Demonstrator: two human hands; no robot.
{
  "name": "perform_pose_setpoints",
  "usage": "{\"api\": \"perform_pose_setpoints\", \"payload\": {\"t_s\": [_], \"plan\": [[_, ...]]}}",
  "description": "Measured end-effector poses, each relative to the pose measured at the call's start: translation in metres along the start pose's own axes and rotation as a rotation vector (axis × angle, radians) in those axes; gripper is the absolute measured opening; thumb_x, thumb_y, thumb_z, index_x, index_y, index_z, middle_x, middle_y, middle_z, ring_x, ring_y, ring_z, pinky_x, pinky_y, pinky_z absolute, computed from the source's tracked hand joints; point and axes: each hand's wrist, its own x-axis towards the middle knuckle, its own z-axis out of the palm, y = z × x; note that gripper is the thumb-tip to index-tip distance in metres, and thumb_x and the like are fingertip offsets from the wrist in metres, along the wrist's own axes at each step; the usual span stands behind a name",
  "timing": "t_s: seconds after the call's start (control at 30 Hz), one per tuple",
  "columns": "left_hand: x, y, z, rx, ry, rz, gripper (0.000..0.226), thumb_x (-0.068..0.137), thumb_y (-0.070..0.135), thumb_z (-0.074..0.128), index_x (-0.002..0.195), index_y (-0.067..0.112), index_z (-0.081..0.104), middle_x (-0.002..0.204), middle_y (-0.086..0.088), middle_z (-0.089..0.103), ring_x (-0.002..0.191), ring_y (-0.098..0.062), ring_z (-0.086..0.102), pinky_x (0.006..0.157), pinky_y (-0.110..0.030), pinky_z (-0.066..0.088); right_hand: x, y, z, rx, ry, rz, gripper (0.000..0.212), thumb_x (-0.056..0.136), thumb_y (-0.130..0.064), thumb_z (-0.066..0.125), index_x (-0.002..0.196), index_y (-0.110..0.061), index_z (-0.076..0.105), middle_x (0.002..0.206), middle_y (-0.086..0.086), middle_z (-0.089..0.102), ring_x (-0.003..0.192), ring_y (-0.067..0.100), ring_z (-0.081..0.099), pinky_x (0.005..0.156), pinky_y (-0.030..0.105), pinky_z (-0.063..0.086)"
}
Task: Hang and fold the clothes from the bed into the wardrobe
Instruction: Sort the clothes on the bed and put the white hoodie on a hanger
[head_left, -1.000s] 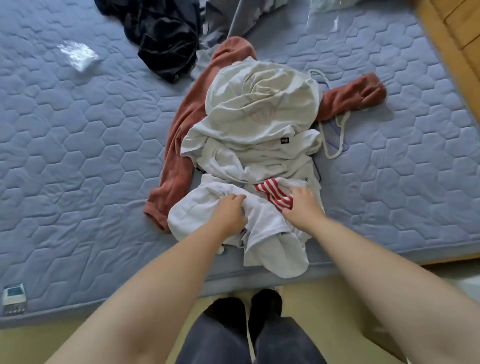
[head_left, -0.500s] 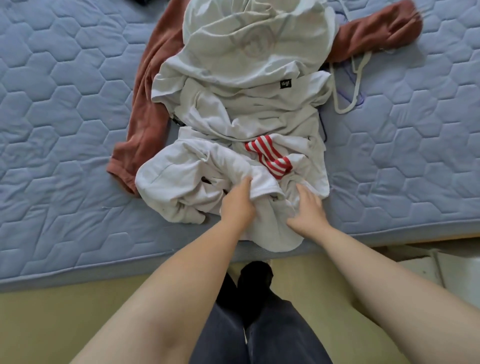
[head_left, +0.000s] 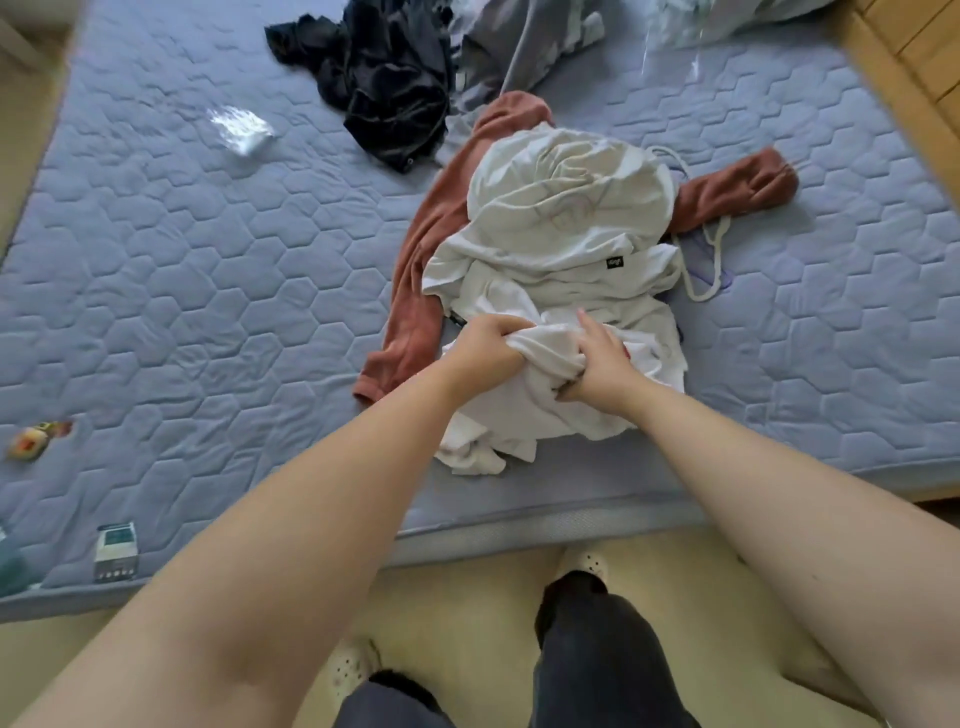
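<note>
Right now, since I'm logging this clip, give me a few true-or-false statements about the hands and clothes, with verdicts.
1. The left hand and right hand both grip the white garment. True.
2. The black garment lies on the floor. False: it lies on the mattress.
3. The rust top lies partly under the white pile. True.
4. The white garment is neatly folded. False: it is crumpled.

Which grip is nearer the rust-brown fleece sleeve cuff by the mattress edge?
Left. The left grip, holding the crumpled white cloth garment, sits close beside the rust-brown fleece sleeve cuff; the right grip, on the same garment, lies farther off, beyond the left one.
</note>
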Motion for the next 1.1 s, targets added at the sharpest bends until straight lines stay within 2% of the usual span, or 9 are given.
{"api": "perform_pose_setpoints", "payload": {"t_s": [0.2,0.3,0.43,0.6,0.73,0.83,0.93,1.03,1.1], "plan": [[-0.082,0.021,-0.113,0.016,0.196,0.118,0.042,0.08,-0.006,0.05,0.107,0.019,0.071,0.087,0.01,0.064,0.083,-0.003,0.056,0.062,-0.002,0.039,-0.042,-0.127,-0.002,0.088,0.214,-0.098,0.086,0.052,-0.046,0.075,0.131,-0.019,0.056,0.139,0.005,0.049,0.134,0.028,0.035,0.109,0.047,0.03],[-0.119,0.027,-0.168,0.017,0.284,0.14,0.036,0.081,0.001,0.055,0.109,0.019,0.07,0.095,0.004,0.065,0.091,-0.009,0.058,0.068,-0.007,0.042,-0.08,-0.194,-0.011,0.296,0.356,-0.099,0.034,0.06,-0.024,0.078,0.092,-0.02,0.07,0.103,0.009,0.066,0.107,0.028,0.057,0.087,0.035,0.048],[-0.155,0.036,-0.235,0.06,0.372,0.065,0.053,0.084,0.025,0.069,0.134,0.018,0.05,0.117,0.0,0.061,0.105,-0.015,0.056,0.089,-0.028,0.045,-0.126,-0.264,-0.034,0.542,0.52,-0.055,0.014,0.056,-0.022,0.07,0.067,-0.02,0.062,0.067,-0.006,0.06,0.065,0.011,0.055,0.055,0.019,0.043],[-0.199,0.058,-0.267,0.003,0.097,-0.158,0.095,0.078,0.06,0.067,0.15,0.021,0.02,0.145,-0.004,0.04,0.123,-0.022,0.046,0.092,-0.039,0.044,-0.165,-0.329,-0.077,0.725,0.669,-0.059,0.018,0.069,-0.011,0.076,0.084,-0.012,0.066,0.068,-0.007,0.061,0.069,0.013,0.059,0.06,0.024,0.047],[-0.225,0.081,-0.267,-0.377,-0.118,-0.064,0.06,0.087,0.055,0.059,0.135,0.022,0.045,0.137,0.0,0.052,0.127,-0.018,0.047,0.109,-0.045,0.036,-0.183,-0.369,-0.103,0.826,0.759,-0.104,0.034,0.063,-0.024,0.078,0.089,-0.004,0.068,0.083,0.004,0.068,0.08,0.018,0.064,0.072,0.028,0.053],[-0.241,0.099,-0.264,-0.623,-0.035,0.111,0.049,0.085,0.033,0.07,0.129,0.022,0.051,0.123,-0.002,0.063,0.109,-0.018,0.06,0.088,-0.036,0.053,-0.193,-0.391,-0.11,0.934,0.748,-0.11,0.036,0.059,-0.023,0.075,0.09,-0.008,0.065,0.088,0.006,0.068,0.085,0.025,0.066,0.081,0.04,0.057],[-0.256,0.111,-0.268,-0.546,0.129,0.192,0.062,0.073,0.011,0.081,0.127,0.02,0.051,0.114,0.0,0.067,0.099,-0.018,0.066,0.066,-0.026,0.054,-0.204,-0.41,-0.107,1.027,0.648,-0.128,0.044,0.06,-0.012,0.077,0.101,-0.003,0.063,0.09,0.01,0.068,0.086,0.028,0.068,0.078,0.043,0.058],[-0.268,0.111,-0.291,-0.515,0.275,0.228,0.049,0.075,-0.006,0.072,0.117,0.014,0.058,0.101,0.0,0.068,0.089,-0.017,0.066,0.061,-0.022,0.053,-0.21,-0.429,-0.1,1.08,0.576,-0.169,0.073,0.042,-0.017,0.082,0.11,-0.002,0.058,0.103,0.015,0.067,0.092,0.031,0.067,0.081,0.047,0.057],[-0.273,0.108,-0.318,-0.527,0.32,0.271,0.044,0.073,-0.012,0.07,0.11,0.01,0.061,0.095,-0.002,0.068,0.088,-0.021,0.065,0.065,-0.025,0.054,-0.212,-0.44,-0.096,1.123,0.488,-0.187,0.063,0.053,-0.006,0.086,0.111,0.002,0.061,0.106,0.016,0.068,0.095,0.032,0.067,0.084,0.045,0.056]]}}
